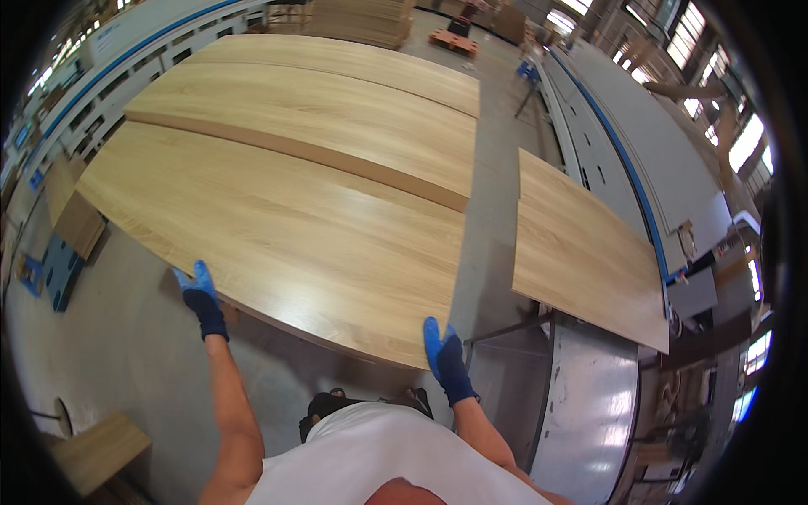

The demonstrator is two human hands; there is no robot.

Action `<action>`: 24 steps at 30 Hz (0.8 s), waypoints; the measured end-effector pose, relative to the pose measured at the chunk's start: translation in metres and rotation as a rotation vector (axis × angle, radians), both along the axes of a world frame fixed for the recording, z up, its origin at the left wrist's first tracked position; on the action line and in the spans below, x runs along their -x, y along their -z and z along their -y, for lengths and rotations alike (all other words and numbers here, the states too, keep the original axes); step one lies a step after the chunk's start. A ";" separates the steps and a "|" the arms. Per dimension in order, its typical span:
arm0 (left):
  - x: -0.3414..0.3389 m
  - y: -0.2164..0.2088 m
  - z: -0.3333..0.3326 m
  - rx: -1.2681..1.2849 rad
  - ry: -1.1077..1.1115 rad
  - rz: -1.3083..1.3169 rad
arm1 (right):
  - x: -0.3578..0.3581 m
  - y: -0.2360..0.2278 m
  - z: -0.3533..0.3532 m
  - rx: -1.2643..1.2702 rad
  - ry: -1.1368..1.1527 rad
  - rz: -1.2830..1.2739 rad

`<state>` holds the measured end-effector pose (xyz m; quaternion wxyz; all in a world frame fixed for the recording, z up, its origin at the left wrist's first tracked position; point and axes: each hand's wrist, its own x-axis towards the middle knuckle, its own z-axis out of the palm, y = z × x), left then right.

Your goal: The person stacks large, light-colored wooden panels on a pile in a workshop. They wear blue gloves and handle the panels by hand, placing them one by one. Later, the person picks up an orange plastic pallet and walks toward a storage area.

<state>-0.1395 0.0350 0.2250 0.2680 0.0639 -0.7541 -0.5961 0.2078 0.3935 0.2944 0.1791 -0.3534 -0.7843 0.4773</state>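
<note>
A large light wood-grain panel [295, 227] lies on top of a stack in front of me. My left hand [202, 301], in a blue-coated glove with a dark cuff, grips its near edge toward the left, thumb up at the rim. At the near right corner my right hand [446, 358], gloved the same way, holds the panel with its thumb along the top edge. Some fingers of both hands are hidden by the board. Just beyond lies a second wood-grain panel [337, 109], with a brown step edge showing between the two.
Right of me, another wood-grain panel [581, 244] lies over a metal-topped table [585, 404]. Long machines with blue rails [623, 160] flank both sides. An orange pallet truck [454, 42] stands far off. A small board [101, 450] is at the lower left.
</note>
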 end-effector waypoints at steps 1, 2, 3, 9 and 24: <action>0.006 0.001 0.004 0.017 -0.034 0.031 | 0.007 -0.016 0.007 -0.075 -0.022 0.019; 0.014 0.001 0.005 0.035 -0.061 0.055 | 0.008 -0.014 0.008 -0.085 -0.015 0.060; 0.017 0.003 0.007 0.044 -0.044 0.024 | 0.008 -0.011 0.006 -0.094 -0.009 0.100; 0.022 0.006 0.006 0.024 0.037 -0.025 | -0.008 0.005 -0.016 0.170 -0.097 0.034; -0.092 0.103 -0.023 -0.683 0.466 0.527 | -0.217 0.178 -0.214 1.179 0.824 -1.163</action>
